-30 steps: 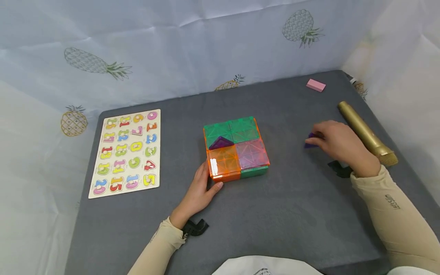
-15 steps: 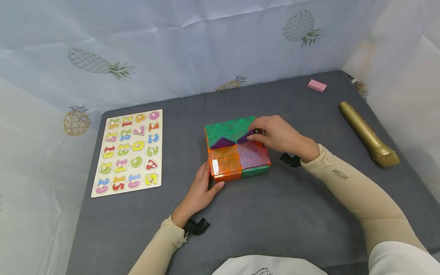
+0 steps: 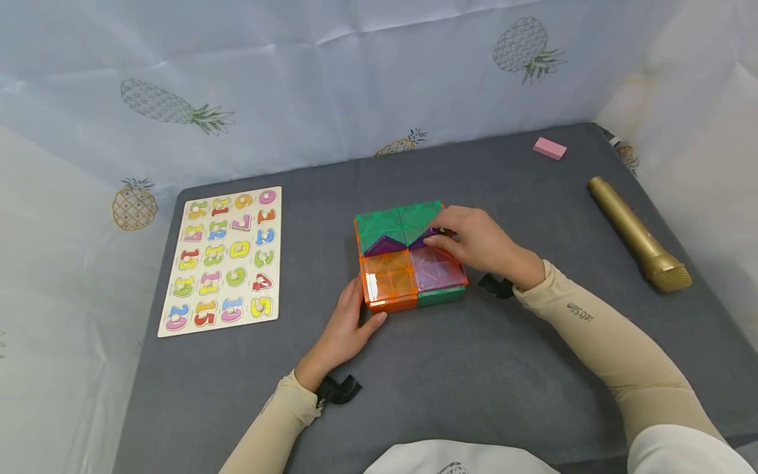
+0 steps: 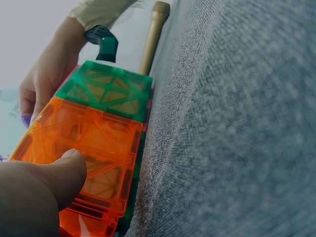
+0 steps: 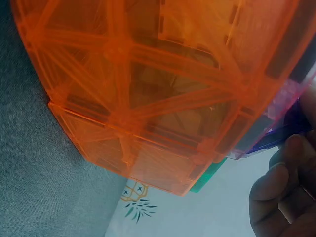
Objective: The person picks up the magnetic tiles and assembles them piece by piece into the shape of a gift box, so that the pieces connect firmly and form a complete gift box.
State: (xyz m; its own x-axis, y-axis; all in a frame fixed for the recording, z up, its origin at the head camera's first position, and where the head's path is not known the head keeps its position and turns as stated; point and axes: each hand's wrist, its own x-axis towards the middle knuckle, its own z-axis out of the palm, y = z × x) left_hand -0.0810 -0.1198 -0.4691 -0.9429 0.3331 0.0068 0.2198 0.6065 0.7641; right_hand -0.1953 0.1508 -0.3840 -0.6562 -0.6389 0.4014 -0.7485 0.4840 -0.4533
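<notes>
A low box of translucent magnetic tiles (image 3: 389, 275) sits mid-table, with green, orange and pink squares on top. One purple triangular tile (image 3: 385, 245) stands tilted on its top, left of centre. My right hand (image 3: 481, 242) pinches a second purple triangular tile (image 3: 422, 239) between thumb and fingers, at the top right of the box. In the right wrist view, this tile (image 5: 276, 137) meets the box edge. My left hand (image 3: 342, 332) rests against the box's near left corner, fingers along the left side. Its thumb (image 4: 69, 173) lies on the orange front face.
A wooden number puzzle board (image 3: 219, 263) lies on the left of the grey table (image 3: 474, 382). At the right are a gold microphone (image 3: 639, 237) and a pink block (image 3: 549, 148). A pineapple-print curtain (image 3: 320, 85) hangs behind.
My right hand has carried the purple triangular tile from the table's right side leftward onto the box. Over the last half second it has barely shifted. My left hand stays at the corner.
</notes>
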